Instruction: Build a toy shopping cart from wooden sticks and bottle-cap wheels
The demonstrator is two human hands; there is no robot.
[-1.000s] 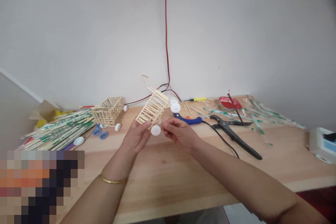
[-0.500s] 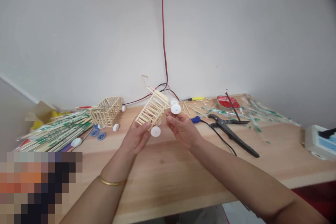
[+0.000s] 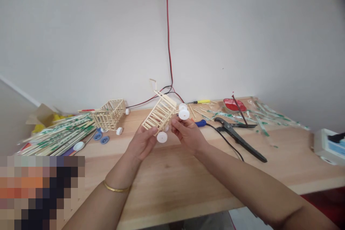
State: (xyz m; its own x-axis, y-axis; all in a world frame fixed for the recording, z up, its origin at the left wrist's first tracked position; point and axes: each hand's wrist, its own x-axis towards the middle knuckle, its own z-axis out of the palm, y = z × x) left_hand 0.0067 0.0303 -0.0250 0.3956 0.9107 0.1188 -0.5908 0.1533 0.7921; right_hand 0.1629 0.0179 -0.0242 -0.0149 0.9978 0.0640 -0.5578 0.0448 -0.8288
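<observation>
My left hand [image 3: 142, 142] grips a small toy cart [image 3: 159, 115] built from thin wooden sticks, thumb on its near side. The cart is tilted above the table, its thin handle pointing up and away. A white wheel [image 3: 162, 137] sits at its lower corner; more white wheels [image 3: 183, 113] show at the right end. There my right hand [image 3: 188, 133] is closed, thumb and fingers pinched at the cart's end just below those wheels. The exact spot it grips is partly hidden by the fingers.
A second stick cart [image 3: 109, 114] stands left, beside wrapped sticks [image 3: 59, 134] and blue rings [image 3: 104, 139]. Right lie a blue-handled corded tool [image 3: 201, 123], black cutters [image 3: 239, 140], a red dish [image 3: 234, 105] and plastic wrappers [image 3: 261, 115]. A white power strip [image 3: 327, 147] sits far right.
The cart and my left hand have shifted slightly to the right. The wheels at its right end have turned a little and lowered slightly; my right hand stays close by, still closed.
</observation>
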